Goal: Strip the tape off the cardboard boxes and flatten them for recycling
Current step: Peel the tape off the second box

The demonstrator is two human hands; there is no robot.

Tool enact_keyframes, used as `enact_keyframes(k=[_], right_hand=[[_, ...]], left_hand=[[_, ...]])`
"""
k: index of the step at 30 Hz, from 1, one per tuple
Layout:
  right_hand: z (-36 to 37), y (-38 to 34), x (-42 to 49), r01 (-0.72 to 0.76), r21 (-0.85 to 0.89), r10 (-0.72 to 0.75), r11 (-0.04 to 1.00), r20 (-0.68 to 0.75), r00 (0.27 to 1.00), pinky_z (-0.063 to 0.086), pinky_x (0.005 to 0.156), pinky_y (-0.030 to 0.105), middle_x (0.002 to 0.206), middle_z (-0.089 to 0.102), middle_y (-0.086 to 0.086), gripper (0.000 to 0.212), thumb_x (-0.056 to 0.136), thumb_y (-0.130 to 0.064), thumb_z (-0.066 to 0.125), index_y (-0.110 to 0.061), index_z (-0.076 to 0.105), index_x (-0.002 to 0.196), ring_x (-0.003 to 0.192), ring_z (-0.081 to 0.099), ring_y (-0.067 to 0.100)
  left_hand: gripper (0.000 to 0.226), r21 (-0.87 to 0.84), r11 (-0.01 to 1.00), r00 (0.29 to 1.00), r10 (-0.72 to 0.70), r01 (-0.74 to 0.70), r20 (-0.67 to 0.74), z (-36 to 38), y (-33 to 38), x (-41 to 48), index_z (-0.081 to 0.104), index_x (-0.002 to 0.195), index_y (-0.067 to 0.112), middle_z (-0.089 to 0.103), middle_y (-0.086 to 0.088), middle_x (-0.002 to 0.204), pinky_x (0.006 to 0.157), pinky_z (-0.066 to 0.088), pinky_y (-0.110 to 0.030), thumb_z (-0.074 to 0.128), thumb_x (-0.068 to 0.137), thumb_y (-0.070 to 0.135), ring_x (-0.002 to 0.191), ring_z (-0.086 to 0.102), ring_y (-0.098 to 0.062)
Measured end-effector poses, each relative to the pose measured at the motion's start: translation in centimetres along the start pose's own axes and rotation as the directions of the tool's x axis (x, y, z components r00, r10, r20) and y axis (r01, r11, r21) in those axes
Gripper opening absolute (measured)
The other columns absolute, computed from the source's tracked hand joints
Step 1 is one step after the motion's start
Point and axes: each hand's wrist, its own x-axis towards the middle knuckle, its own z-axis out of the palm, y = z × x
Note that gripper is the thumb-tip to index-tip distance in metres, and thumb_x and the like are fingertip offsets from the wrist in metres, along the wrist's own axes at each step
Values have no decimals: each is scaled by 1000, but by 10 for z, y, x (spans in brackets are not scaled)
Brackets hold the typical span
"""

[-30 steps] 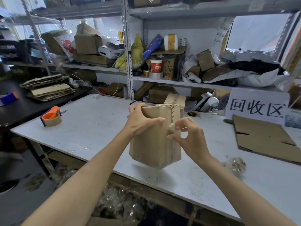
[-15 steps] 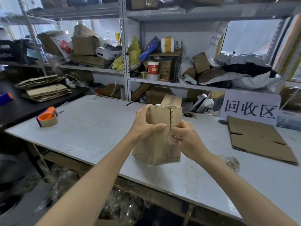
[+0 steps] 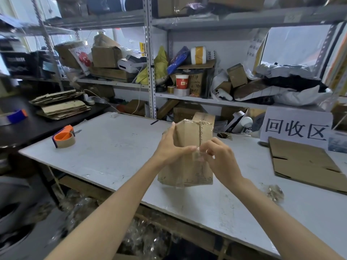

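The right fingers [image 3: 208, 149] are pinching a loose end of clear tape [image 3: 197, 156] at the front of the cardboard box [image 3: 187, 133], curled tightly on the film, and the right hand [image 3: 221, 162] is working just beside the box's right edge. The left fingers [image 3: 169, 131] are wrapping the box's left side with the thumb lying across the front, so the left hand [image 3: 171, 149] is gripping and steadying it. The box is standing upright over the white worktop [image 3: 112, 152]; whether its bottom edge is touching the surface I cannot tell.

The box is probably light and empty, with thin corrugated walls that are likely to buckle under a hard squeeze, so the folded corners look like the best hold. The tape looks thin, slick and prone to tearing, and it is lifting the paper liner along the seam. Pinching it close to where it leaves the cardboard should be giving the cleanest pull.

Farther out, 1 flattened sheet [image 3: 304, 164] is lying to the right, a crumpled tape wad [image 3: 275, 192] is sitting near the front edge, and an orange tape dispenser [image 3: 64, 136] is resting well to the left.
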Motion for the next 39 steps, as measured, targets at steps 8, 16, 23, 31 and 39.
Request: enact_keyframes(k=[8,16,23,31,39], right_hand=[[7,-2,2,23,-104,-7,994,152,988,37,64,27,86,57,2,15,88,-9,59,-8,66,76,83,43,17],[9,-11,1,-67,-18,66,998,-31,997,44,60,26,80,59,-3,14,80,-17,74,-10,62,76,71,56,17],[9,-10,2,-24,-14,26,1000,130,991,50,70,40,93,59,0,21,70,-12,80,-9,66,85,84,56,22],[16,-5,1,81,-103,-64,991,163,985,49,71,33,99,55,1,5,87,-9,64,-10,59,87,96,48,18],[12,-9,4,106,-92,-73,990,305,950,47,73,36,92,49,1,11,87,-3,56,-7,61,78,93,37,16]], left_hand=[[102,-50,997,998,-56,55,-14,5,-8,-5,5,158,30,27,-7,156,111,40,-48,69,84,55,138,38,-26],[102,-136,988,997,-72,72,0,-1,-11,-8,6,158,31,32,-4,155,109,43,-52,70,83,55,136,42,-26],[109,-103,992,997,-68,71,32,-4,-13,-9,4,158,35,30,0,157,108,44,-48,73,78,59,138,40,-24],[108,-97,991,995,-87,92,46,-2,-14,-11,-1,157,37,29,-2,156,108,44,-52,71,79,60,137,41,-25],[106,-100,991,995,-79,85,66,-3,-13,-11,2,157,37,30,-4,154,109,43,-52,71,80,59,135,42,-28]])
